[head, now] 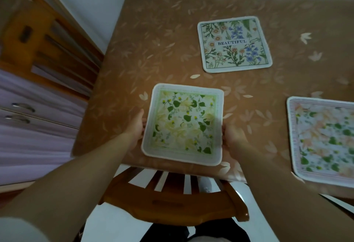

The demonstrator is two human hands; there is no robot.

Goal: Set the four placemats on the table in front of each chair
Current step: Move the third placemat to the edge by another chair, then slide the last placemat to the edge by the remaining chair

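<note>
A green and yellow floral placemat (183, 123) is over the near edge of the brown table (153, 36), right in front of a wooden chair (172, 201). My left hand (136, 126) grips its left edge and my right hand (230, 136) grips its right edge. I cannot tell whether the mat rests flat or hovers just above the cloth. A second placemat (234, 44) printed with flowers and the word BEAUTIFUL lies flat at the far side. A third, pink and green placemat (323, 140) lies at the right, partly cut off by the frame.
Another wooden chair (47, 46) stands at the table's left side against a lilac cabinet (28, 126) with metal drawer handles. A pale wall runs behind the table. The tablecloth has a leaf pattern.
</note>
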